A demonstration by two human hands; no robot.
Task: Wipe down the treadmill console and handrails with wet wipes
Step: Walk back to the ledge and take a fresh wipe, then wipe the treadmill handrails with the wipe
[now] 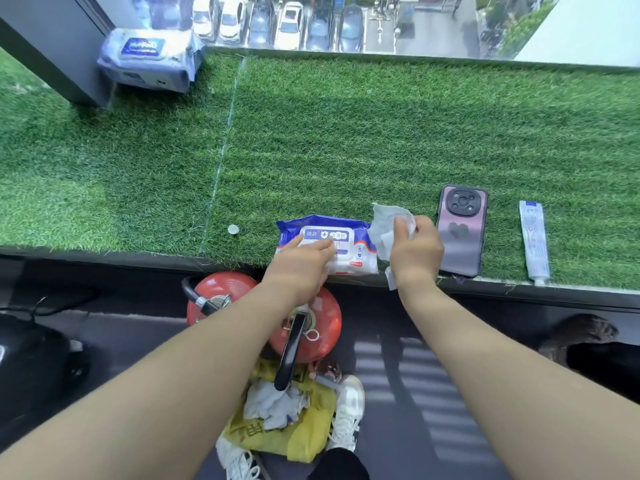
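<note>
A blue and white pack of wet wipes (349, 233) lies near the front edge of a ledge covered in green artificial turf (346, 133). My left hand (303, 263) rests on the pack's lid with straight fingers pressing down on it. My right hand (415, 249) is just right of the pack and grips a crumpled white wet wipe (384, 225), which sticks up and hangs down past my wrist. No treadmill is in view.
A purple phone (462, 233) and a white tube (535, 242) lie right of my hands. A small round cap (233, 230) sits to the left, a second wipes pack (149, 58) at the far left. Below the ledge stand two red fire extinguishers (322, 327) and a yellow bag of used wipes (298, 420).
</note>
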